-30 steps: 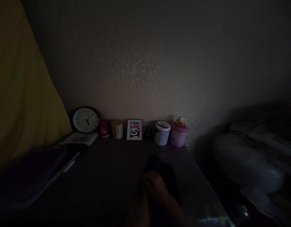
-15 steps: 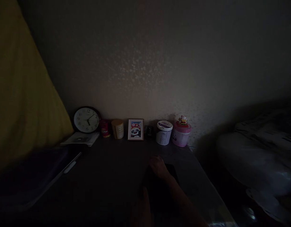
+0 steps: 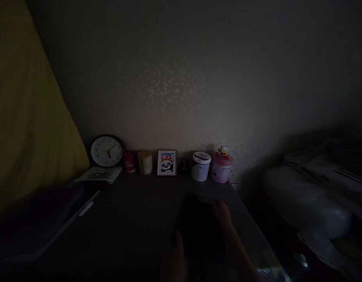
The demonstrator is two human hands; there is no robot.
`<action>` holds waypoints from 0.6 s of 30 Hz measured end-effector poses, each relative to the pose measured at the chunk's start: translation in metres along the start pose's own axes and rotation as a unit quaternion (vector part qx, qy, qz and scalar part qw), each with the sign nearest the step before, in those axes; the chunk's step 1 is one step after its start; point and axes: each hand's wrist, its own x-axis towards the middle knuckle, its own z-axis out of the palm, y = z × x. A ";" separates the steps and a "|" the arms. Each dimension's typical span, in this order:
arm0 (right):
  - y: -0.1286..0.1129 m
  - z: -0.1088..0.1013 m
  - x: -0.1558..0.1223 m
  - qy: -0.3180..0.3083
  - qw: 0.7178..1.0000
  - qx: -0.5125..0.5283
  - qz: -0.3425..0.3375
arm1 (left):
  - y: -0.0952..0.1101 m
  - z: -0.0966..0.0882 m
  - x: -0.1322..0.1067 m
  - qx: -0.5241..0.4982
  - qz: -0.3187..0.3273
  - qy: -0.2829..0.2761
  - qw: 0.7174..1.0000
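Observation:
The scene is very dim. A dark flat object lies on the dark desk in front of me. My right hand rests at its far right edge, fingers curled against it; the light is too low to show a grip. My left hand shows only as a faint shape at the object's near left side, fingers unclear.
Along the wall stand a round clock, a red tin, a yellow jar, a framed panda picture, a white tub and a pink container. A yellow curtain hangs left. Bedding lies right.
My right hand has moved from the near middle of the dark object up over its top and across to its far right edge.

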 end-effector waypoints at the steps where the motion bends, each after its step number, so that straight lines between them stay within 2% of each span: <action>1: 0.008 -0.004 -0.008 -0.006 1.000 0.011 0.015 | 0.001 -0.001 -0.001 -0.002 0.002 -0.004 1.000; 5: 0.021 -0.009 -0.040 -0.047 0.994 0.086 0.050 | 0.004 -0.006 -0.004 -0.002 0.014 -0.009 1.000; 9: 0.015 -0.012 -0.059 -0.051 0.990 0.118 0.055 | 0.006 -0.012 -0.008 0.006 0.014 -0.017 1.000; 18: -0.002 -0.010 -0.068 -0.023 0.975 0.217 0.029 | 0.006 -0.008 -0.004 0.030 0.006 0.005 1.000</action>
